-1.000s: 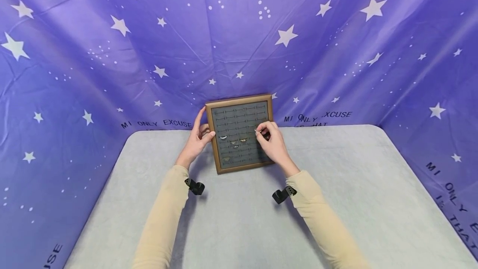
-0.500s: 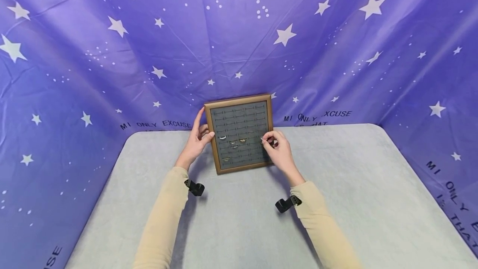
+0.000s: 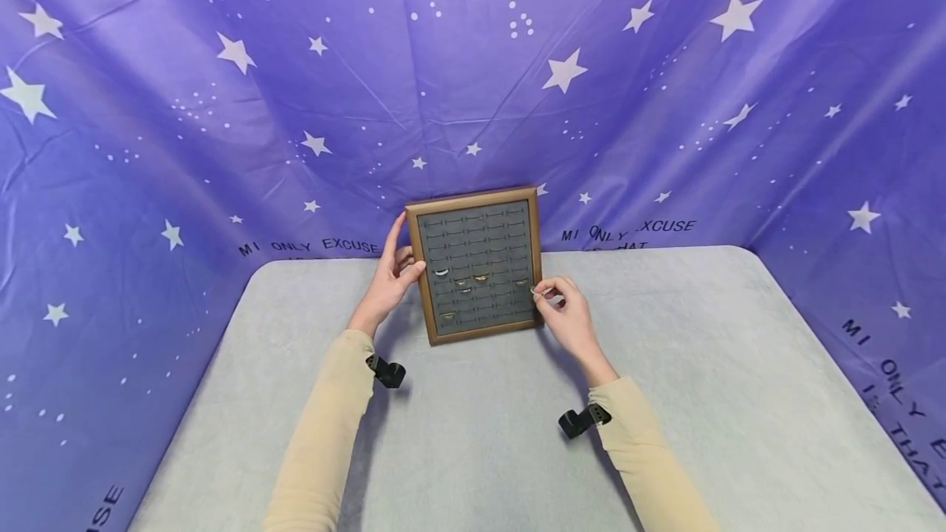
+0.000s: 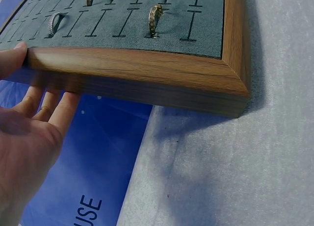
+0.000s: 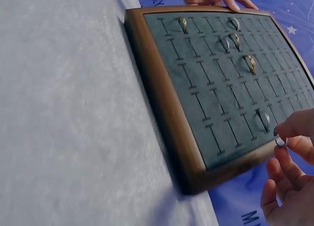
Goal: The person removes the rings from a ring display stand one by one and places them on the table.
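Note:
A wood-framed ring display tray (image 3: pixel 424 302) with grey slotted lining stands tilted up at the table's far side. My left hand (image 3: pixel 386 279) holds its left side, thumb at the front rim and fingers behind, as the left wrist view shows. Just off the right rim, my right hand (image 3: pixel 567 317) pinches a silver ring (image 5: pixel 280 141) between thumb and fingertips. Close beside those fingertips, another silver ring (image 5: pixel 263 120) sits in a slot. Several more sit across the lining, among them a gold ring (image 5: pixel 250 64) and a patterned gold ring (image 4: pixel 155 20) near a corner.
The tray rests on a grey cloth-covered table (image 3: pixel 473 450). A purple starry curtain (image 3: pixel 473 64) hangs right behind it and along both sides. Black wrist cameras are strapped at the left sleeve (image 3: pixel 325 425) and the right sleeve (image 3: pixel 650 450).
My right hand has moved right and down across the tray to its right rim, carrying the pinched ring. A seated ring near that rim now shows. My left hand keeps its hold.

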A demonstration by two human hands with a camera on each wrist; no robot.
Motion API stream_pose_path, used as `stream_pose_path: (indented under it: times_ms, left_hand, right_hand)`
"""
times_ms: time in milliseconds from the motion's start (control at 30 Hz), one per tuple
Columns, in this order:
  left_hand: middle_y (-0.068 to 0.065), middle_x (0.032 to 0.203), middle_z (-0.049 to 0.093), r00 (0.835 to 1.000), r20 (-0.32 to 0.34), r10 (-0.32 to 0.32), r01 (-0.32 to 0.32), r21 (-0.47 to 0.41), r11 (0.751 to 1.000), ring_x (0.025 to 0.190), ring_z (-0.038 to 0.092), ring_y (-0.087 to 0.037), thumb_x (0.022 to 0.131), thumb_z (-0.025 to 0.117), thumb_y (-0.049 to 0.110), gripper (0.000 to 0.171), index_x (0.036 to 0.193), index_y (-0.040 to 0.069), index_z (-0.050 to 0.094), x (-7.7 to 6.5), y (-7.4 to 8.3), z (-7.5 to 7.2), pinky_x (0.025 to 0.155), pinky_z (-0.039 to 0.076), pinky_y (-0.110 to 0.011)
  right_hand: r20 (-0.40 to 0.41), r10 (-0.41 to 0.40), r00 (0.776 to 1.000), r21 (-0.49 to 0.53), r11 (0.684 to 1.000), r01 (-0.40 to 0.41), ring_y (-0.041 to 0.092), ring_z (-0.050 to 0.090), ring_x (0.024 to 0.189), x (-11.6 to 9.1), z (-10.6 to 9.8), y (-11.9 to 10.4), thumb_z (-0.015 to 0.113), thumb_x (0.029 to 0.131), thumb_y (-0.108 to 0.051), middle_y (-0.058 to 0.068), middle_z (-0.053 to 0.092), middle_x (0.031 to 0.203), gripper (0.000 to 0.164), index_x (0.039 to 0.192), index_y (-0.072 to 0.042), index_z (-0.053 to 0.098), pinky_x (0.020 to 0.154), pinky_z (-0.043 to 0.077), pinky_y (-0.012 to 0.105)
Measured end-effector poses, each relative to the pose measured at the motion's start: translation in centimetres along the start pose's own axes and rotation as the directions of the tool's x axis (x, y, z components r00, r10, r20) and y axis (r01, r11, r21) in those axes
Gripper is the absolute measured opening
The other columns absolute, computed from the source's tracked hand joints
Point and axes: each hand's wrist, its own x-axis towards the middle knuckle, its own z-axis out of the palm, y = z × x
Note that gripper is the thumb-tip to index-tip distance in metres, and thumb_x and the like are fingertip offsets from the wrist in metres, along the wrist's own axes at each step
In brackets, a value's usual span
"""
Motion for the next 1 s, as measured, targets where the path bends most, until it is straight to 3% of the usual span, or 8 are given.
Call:
stream_pose_path:
  times_ms: [333, 567, 1000]
  left_hand:
    - [-0.033, 0.118, 0.056, 1.000, -0.009, 0.009, -0.009, -0.012, 1.000, 0.101, 0.055, -0.017, 0.094, 0.054, -0.009, 0.083, 0.157, 0.017, 0.007, 0.2, -0.5, -0.2, 0.085, 0.046, -0.026]
    - [-0.034, 0.117, 0.055, 1.000, -0.004, 0.007, -0.007, 0.004, 1.000, 0.100, 0.054, -0.017, 0.094, 0.053, -0.009, 0.082, 0.157, 0.015, 0.005, 0.1, 0.2, 0.0, 0.086, 0.045, -0.026]
    - [-0.035, 0.117, 0.055, 1.000, 0.005, 0.025, -0.025, 0.008, 1.000, 0.100, 0.056, -0.016, 0.094, 0.053, -0.010, 0.083, 0.157, 0.013, 0.004, 0.1, -0.1, -0.1, 0.088, 0.044, -0.026]
  right_hand:
    - [-0.014, 0.028, 1.000, -0.042, 0.999, -0.029, 0.026, 0.054, 0.088, -0.4, -2.1, 1.5, 0.065, 0.086, 0.002, 0.017, 0.060, 0.102, 0.006, 0.092, 0.002, 0.065, 0.071, 0.041, 0.023]
    - [-0.027, 0.029, 0.999, -0.072, 0.997, -0.030, 0.024, 0.054, 0.088, -0.5, -3.6, 2.2, 0.064, 0.086, 0.002, 0.017, 0.060, 0.103, 0.007, 0.093, 0.002, 0.065, 0.070, 0.041, 0.020]
    - [-0.029, 0.071, 0.997, -0.106, 0.992, -0.073, 0.023, 0.054, 0.087, -1.0, -5.0, 3.5, 0.064, 0.087, 0.000, 0.016, 0.061, 0.102, 0.006, 0.093, 0.002, 0.065, 0.069, 0.041, 0.017]
